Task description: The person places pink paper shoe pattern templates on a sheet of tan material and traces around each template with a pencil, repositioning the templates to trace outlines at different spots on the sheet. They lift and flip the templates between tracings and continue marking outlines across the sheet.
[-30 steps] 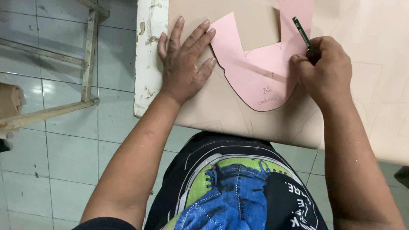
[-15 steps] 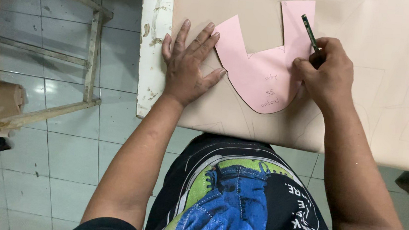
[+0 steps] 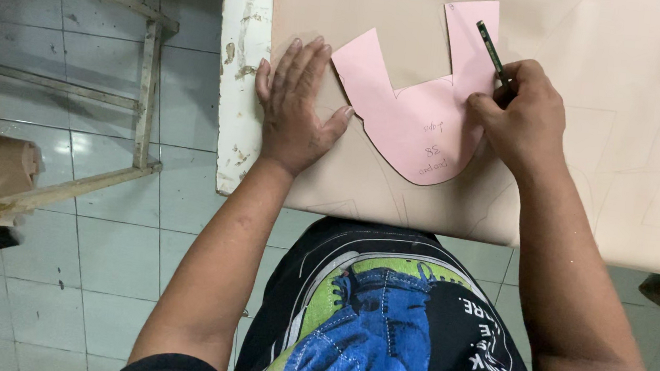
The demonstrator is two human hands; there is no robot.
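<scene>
Head view, left hand (image 3: 295, 107): grip apart, fingers spread flat on the tan sheet (image 3: 607, 114), thumb tip touching the left edge of the pink paper pattern (image 3: 420, 106).
Head view, right hand (image 3: 519, 118): grip clamped on a dark pencil (image 3: 491, 52), which slants up and to the left.
Pattern position: flat on the tan sheet, between the two hands, its two prongs pointing away from the person, rounded end toward them.
Key relation: the pencil's lower end is hidden in the fist at the pattern's right edge; the right hand is the nearer one there.
Support: the sheet covers a table with a chipped white edge (image 3: 237, 82).
Surroundings: wooden frame (image 3: 60, 82) on the tiled floor, left.
</scene>
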